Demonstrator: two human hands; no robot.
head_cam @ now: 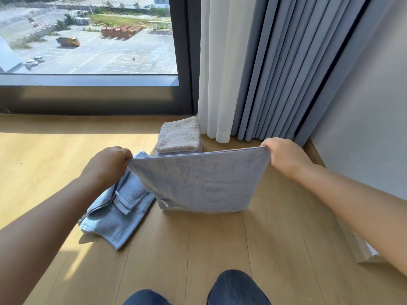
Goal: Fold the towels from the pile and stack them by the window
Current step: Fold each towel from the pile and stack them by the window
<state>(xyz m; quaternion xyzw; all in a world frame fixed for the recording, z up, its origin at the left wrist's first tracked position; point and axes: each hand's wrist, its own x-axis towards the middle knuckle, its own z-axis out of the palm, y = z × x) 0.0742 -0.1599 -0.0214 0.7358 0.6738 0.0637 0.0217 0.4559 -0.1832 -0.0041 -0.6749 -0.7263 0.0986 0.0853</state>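
Grey-blue towel (202,181) hung stretched between both hands in mid-scene, its lower edge down by the wooden floor (198,249). The left hand (110,166) pinched its top left corner with curled fingers; the right hand (284,157) pinched the top right corner likewise. Just beyond it, near the window (88,40) and the white curtain (215,73), sat a folded stack (178,148) topped by a beige towel (179,134). A loose pile of light blue towels (119,208) lay on the floor to the left.
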